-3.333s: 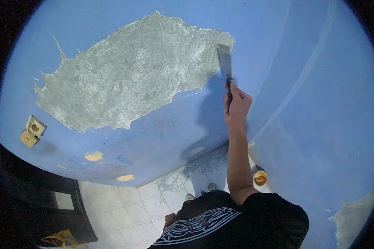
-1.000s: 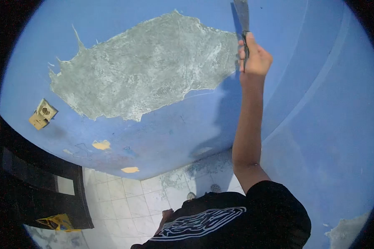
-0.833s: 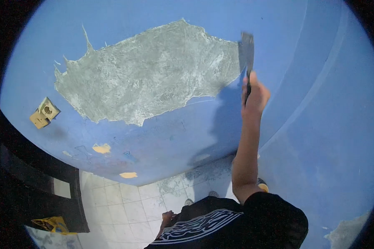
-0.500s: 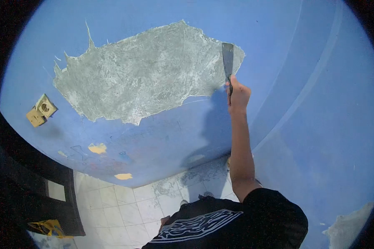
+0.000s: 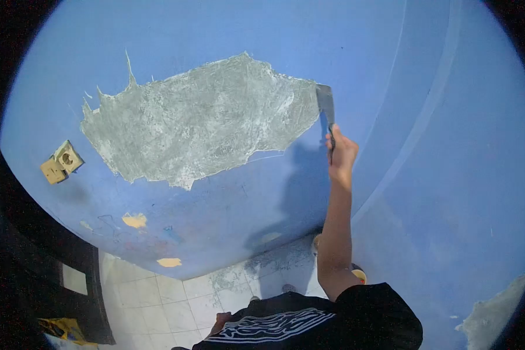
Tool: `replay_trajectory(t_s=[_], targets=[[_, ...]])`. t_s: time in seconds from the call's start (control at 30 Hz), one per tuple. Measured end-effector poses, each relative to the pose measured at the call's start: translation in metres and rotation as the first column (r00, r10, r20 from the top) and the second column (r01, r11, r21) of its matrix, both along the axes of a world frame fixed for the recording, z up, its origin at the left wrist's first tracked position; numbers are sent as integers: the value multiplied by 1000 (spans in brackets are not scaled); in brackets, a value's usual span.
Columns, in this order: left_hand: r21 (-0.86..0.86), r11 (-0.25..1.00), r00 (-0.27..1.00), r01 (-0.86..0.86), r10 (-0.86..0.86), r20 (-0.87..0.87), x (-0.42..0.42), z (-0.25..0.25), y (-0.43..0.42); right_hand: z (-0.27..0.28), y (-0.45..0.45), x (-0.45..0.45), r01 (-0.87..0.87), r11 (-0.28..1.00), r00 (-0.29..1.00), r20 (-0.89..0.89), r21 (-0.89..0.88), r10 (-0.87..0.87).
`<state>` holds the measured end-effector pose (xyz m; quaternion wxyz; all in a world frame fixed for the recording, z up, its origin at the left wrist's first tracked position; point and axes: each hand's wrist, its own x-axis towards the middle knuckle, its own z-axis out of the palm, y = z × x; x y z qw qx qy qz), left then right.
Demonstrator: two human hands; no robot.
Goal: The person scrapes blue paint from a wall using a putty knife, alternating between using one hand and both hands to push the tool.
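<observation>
From my remote seat I see the right hand [image 5: 342,153] gripping the scraper [image 5: 325,98], its blade at the right tip of the grey patch [image 5: 204,116] on the wall [image 5: 216,216]; the left hand [image 5: 222,318] is low by the shirt [image 5: 379,315], open or closed I can't tell. I'd favour a shallow blade angle and even pressure, sparing the patch's edge from the blade's corners.

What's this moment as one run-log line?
right grip: closed on scraper | scraper: at right end of grey patch | left grip: low, contents unclear
</observation>
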<state>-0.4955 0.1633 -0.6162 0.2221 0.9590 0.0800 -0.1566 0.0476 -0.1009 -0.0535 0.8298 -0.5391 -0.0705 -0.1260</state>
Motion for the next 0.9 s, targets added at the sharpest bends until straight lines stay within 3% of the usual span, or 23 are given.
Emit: replay_trajectory(t_s=[0.07, 0.13, 0.17, 0.23, 0.33, 0.47, 0.53, 0.63, 0.87, 0.9], targets=[[-13, 1000, 1000, -7, 7, 20, 25, -4, -2, -6, -8, -10, 68, 998, 998, -5, 18, -68], [-18, 1000, 999, -3, 4, 52, 0, 2, 3, -8, -5, -19, 89, 984, 989, -104, -153, -105], [-22, 1000, 998, 1, 0, 64, 11, -1, 3, -2, 5, -15, 101, 984, 990, -87, -146, -115], [-28, 1000, 996, 5, -3, 84, 27, -10, 8, 11, 27, -3, -88, 985, 988, 110, -148, 105], [-30, 1000, 997, 1, 2, 82, 35, -13, 30, 2, 24, -5, -15, 1000, 995, 103, -13, 16], [-58, 998, 999, -7, 10, 47, 24, -8, 35, -17, 6, -14, 15, 1000, 1000, -1, -19, -15], [-79, 997, 999, -14, 16, 29, 17, -10, 32, -39, 11, 2, 69, 978, 986, 164, -197, -37], [-119, 992, 999, -43, 41, -26, -15, -2, 12, 8, 33, -4, -19, 995, 998, 59, -102, 26], [-168, 981, 993, -98, 87, -74, 8, -7, -6, -32, 12, -11, 86, 983, 996, 41, -161, -80], [-178, 978, 992, -105, 91, -83, 4, -6, -8, -31, 19, 10, 131, 978, 976, 196, -165, -98]])
